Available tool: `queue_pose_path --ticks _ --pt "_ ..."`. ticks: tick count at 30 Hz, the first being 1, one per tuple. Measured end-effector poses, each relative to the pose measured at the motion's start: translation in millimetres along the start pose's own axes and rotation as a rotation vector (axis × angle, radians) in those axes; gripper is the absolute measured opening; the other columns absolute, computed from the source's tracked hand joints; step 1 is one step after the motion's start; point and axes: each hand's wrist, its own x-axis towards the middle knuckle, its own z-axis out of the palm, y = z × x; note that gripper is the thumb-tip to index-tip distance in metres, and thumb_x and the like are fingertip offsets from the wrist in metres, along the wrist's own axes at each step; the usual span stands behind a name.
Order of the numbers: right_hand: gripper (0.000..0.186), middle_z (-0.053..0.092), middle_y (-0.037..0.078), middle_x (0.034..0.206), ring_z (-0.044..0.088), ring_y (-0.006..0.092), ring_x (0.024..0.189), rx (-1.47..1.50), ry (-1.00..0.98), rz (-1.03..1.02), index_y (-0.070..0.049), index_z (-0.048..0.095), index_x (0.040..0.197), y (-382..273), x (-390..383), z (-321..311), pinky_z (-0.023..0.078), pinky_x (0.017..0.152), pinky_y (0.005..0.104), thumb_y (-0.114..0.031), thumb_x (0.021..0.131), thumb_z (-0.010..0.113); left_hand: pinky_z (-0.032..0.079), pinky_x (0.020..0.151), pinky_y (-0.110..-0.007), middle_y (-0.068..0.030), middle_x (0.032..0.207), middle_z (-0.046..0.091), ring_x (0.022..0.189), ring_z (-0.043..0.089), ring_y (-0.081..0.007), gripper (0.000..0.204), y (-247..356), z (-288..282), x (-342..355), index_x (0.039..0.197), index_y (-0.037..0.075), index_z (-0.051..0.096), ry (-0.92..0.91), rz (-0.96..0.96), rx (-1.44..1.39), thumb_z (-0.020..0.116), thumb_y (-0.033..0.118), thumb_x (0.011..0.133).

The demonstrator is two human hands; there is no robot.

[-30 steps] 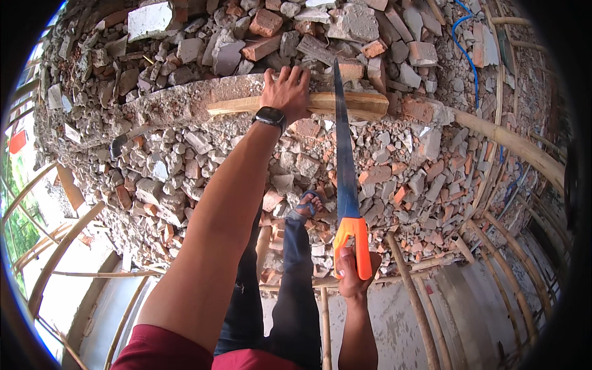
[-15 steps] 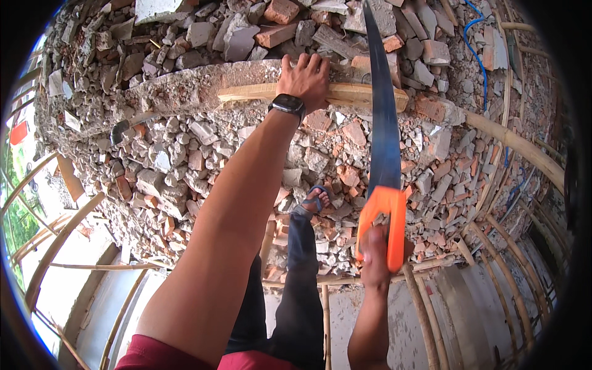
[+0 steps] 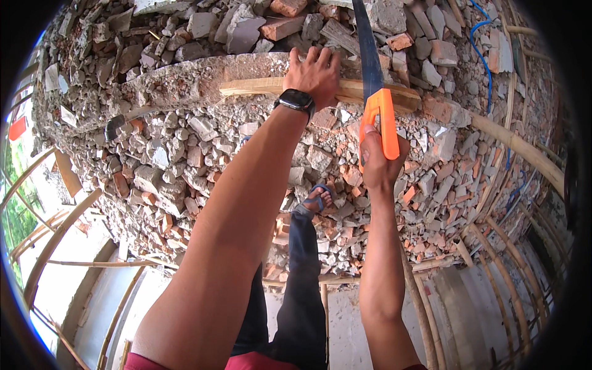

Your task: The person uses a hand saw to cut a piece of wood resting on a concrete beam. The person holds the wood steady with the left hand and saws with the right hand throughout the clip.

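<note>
A pale strip of wood (image 3: 250,86) lies along the top of a rough concrete beam (image 3: 179,80). My left hand (image 3: 313,77), with a dark watch on its wrist, grips the strip from above near its middle, fingers bent over the far side. My right hand (image 3: 379,157) is closed around the orange handle of a hand saw (image 3: 388,123). The saw's dark blade points away from me and crosses the strip toward its right end, right of my left hand. Its tip runs out past the top of the view.
Broken brick and concrete rubble (image 3: 203,129) surrounds the beam. My sandalled foot (image 3: 317,198) stands on rubble below. A bamboo pole (image 3: 518,143) extends right from the beam, and a blue cord (image 3: 473,40) lies at the far right. More bamboo poles (image 3: 55,237) stand at the left.
My right hand has pushed the saw forward, away from me, so its handle is now close to the wooden strip. My left hand has stayed on the strip.
</note>
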Motion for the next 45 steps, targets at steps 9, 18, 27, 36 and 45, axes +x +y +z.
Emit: queue_pose_path --ticks 9,18,27,36,45 --pt "0.027 0.047 -0.003 0.055 0.041 0.0058 0.049 0.048 0.017 0.024 0.002 0.055 0.068 0 4 1 0.03 0.047 0.0279 -0.013 0.09 0.062 0.033 0.108 -0.06 -0.0074 0.131 0.058 0.129 0.051 -0.0246 0.047 -2 4 1 0.139 0.012 0.054 0.018 -0.013 -0.009 0.056 0.025 0.093" --pt "0.038 0.04 -0.005 0.051 0.037 0.0051 0.044 0.007 0.081 0.041 -0.01 0.042 0.059 0 -15 3 0.026 0.043 0.025 -0.015 0.092 0.061 0.034 0.108 -0.059 -0.0065 0.127 0.058 0.128 0.05 -0.0233 0.051 -1 3 0 0.132 0.01 0.056 0.028 0.003 0.001 0.067 0.029 0.086" --pt "0.042 0.048 -0.001 0.049 0.048 0.0082 0.045 -0.085 0.044 0.213 0.002 0.064 0.073 7 -188 -66 0.036 0.046 0.0289 -0.036 0.092 0.065 0.036 0.106 -0.056 -0.006 0.125 0.057 0.125 0.051 -0.0227 0.071 -1 -6 2 0.136 0.008 0.053 -0.024 0.014 0.044 0.08 0.038 0.078" --pt "0.033 0.039 -0.002 0.053 0.036 0.007 0.046 0.091 0.023 0.223 -0.007 0.041 0.064 -29 -173 -76 0.028 0.044 0.0256 -0.016 0.091 0.057 0.035 0.109 -0.058 -0.0078 0.133 0.054 0.129 0.049 -0.0256 0.096 -2 -9 1 0.144 0.008 0.045 -0.119 0.027 0.036 0.089 0.045 0.066" --pt "0.032 0.048 -0.001 0.051 0.044 0.0073 0.046 0.084 0.028 0.195 0.0 0.053 0.06 1 -80 -43 0.031 0.045 0.0297 -0.012 0.089 0.062 0.037 0.105 -0.059 -0.0053 0.129 0.054 0.126 0.05 -0.0241 0.092 -2 -10 2 0.138 0.009 0.049 -0.108 0.006 0.038 0.09 0.045 0.064"
